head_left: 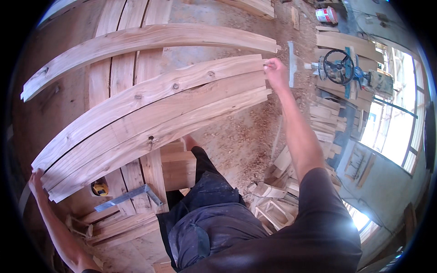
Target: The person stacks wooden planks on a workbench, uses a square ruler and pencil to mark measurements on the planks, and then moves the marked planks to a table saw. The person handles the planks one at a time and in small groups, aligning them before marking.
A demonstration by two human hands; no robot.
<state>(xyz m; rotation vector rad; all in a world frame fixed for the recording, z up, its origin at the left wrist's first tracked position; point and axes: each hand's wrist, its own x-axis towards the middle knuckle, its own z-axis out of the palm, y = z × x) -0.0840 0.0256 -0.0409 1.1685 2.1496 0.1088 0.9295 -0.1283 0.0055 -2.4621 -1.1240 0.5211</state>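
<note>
- The left hand [35,178] is at the left end of the knotted board [175,85], with its fingers bent against the end; because it is small and near the dark rim, I cannot tell how firmly it is closed.
- The right hand [273,71] is at the other end of this board, fingers curled and thumb near them; whether they pinch the wood or some small object, I cannot tell.
- The knotted board lies across the bench planks [123,75], curved, with its ends near the two hands.
- Just beside it, on the person's side, lie a middle board [136,120] and a near board [150,143] with a dark knot; a dark gap partly separates the knotted board from the middle board.
- Farther away, a separate curved board [150,38] lies apart, fully visible.
- These boards hide part of the bench planks under them.
- A metal square [125,198] lies near the person's body; beside it, a round yellow-and-black object [99,187] is partly covered, and its kind is not clear.
- At the right, a machine with a black handwheel [339,67] stands before a window too bright for seeing details.
- The person's legs are mostly hidden by the dark clothes and boards.
</note>
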